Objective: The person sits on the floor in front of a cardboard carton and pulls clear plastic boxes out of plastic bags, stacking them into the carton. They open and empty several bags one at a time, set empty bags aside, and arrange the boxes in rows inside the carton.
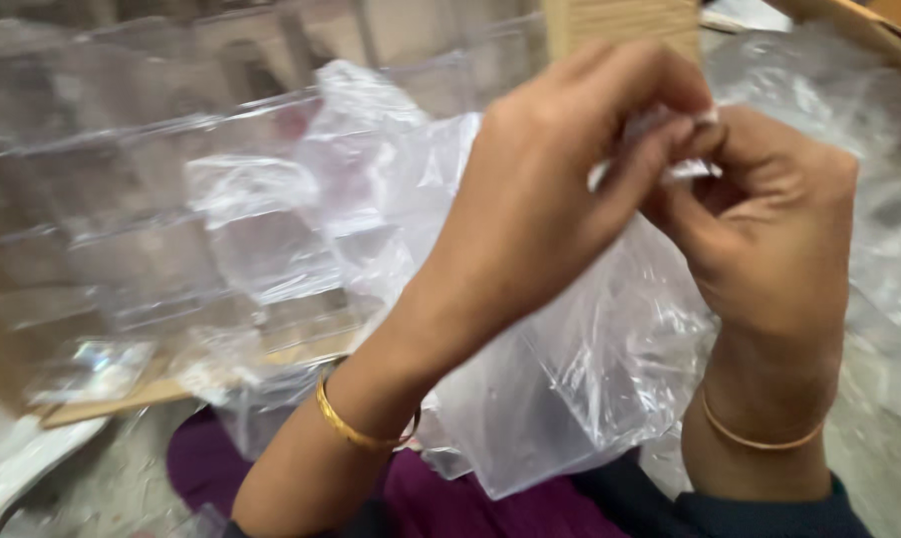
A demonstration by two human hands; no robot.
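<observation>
A thin gold bangle (356,426) is worn on the wrist of the left hand (540,199), and a slimmer gold band (759,435) on that of the right hand (769,229). A dark teal cuff (769,513) is seen below the right forearm; purple cloth (441,498) is draped across the lap.

Quick tally: two hands, the left hand (540,199) and the right hand (769,219), both pinching one clear plastic bag (580,369). Two bangles, a gold bangle (351,428) on the left wrist and a thinner bangle (759,438) on the right. Behind them sits a stack of clear plastic boxes (151,229) (probably three or four, too see-through and blurry to count properly). One wooden board (112,403) underneath.
</observation>
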